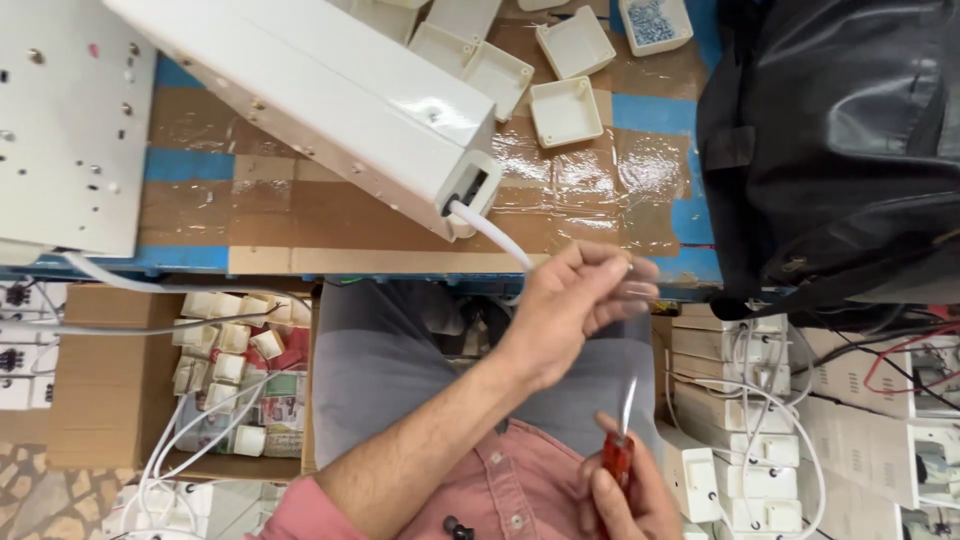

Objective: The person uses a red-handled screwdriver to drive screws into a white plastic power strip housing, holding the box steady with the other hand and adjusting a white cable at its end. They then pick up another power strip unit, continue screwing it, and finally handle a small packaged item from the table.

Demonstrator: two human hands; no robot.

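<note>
Left hand point(580, 300) pinching the white cable point(490, 232) just below the long white box point(330, 100), right hand point(625, 495) gripping a red-handled tool point(620, 440) lower down, so looks like mid-wiring, careful pulling needed.

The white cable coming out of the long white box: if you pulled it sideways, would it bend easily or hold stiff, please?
The white cable probably bends easily: it curves from the box end to the left hand. It looks thin and light, so it would likely sag if released. Its glossy sheath may slip through the fingers. The right hand holds a red-handled tool.
</note>
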